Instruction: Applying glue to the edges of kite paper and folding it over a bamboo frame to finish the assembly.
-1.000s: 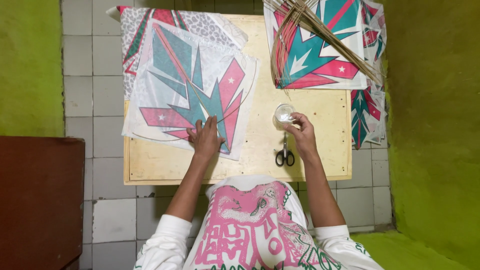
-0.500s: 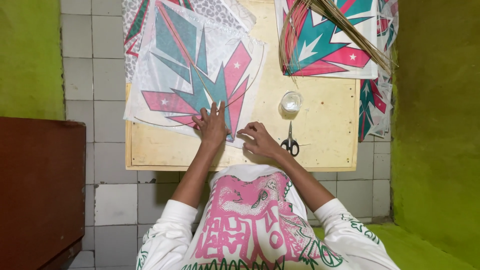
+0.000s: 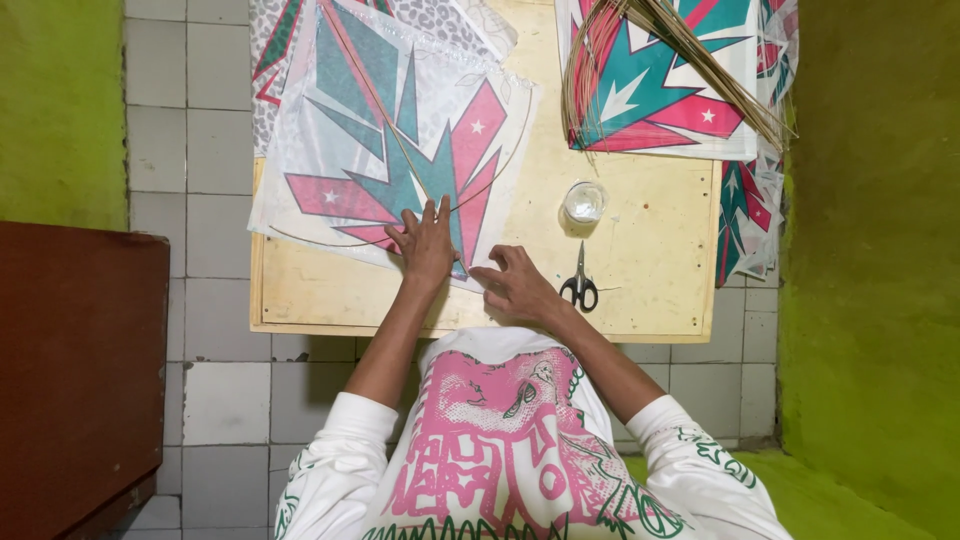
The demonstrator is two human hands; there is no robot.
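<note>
The wooden board (image 3: 640,300) lies across the centre of the frame on a pale tiled floor (image 3: 215,400), its near edge running just above the person's lap; a bare strip of wood shows along that edge at lower left and a wider bare patch at centre right, while a dark brown cabinet (image 3: 80,380) closes in the left side and a green wall (image 3: 870,250) the right. The kite sheet (image 3: 390,150), printed in teal and pink with small white stars, sits in the upper left of the board, overhanging its left edge, with its lowest corner pointing down toward the hands. A thin stick (image 3: 375,105) marks its long axis, slanting from the upper left down to the centre. The left hand (image 3: 428,243) lies flat on the lower corner of the sheet, fingers spread and pressing down, gripping nothing. The right hand (image 3: 515,285) is just beside it to the lower right, fingers loosely curled with the tips at the sheet's corner; whether it pinches anything cannot be told. Black scissors (image 3: 579,285) lie just right of that hand, a small clear round container (image 3: 584,202) above them, and a stack of printed sheets (image 3: 690,110) under a bundle of thin sticks (image 3: 700,50) fills the upper right.
</note>
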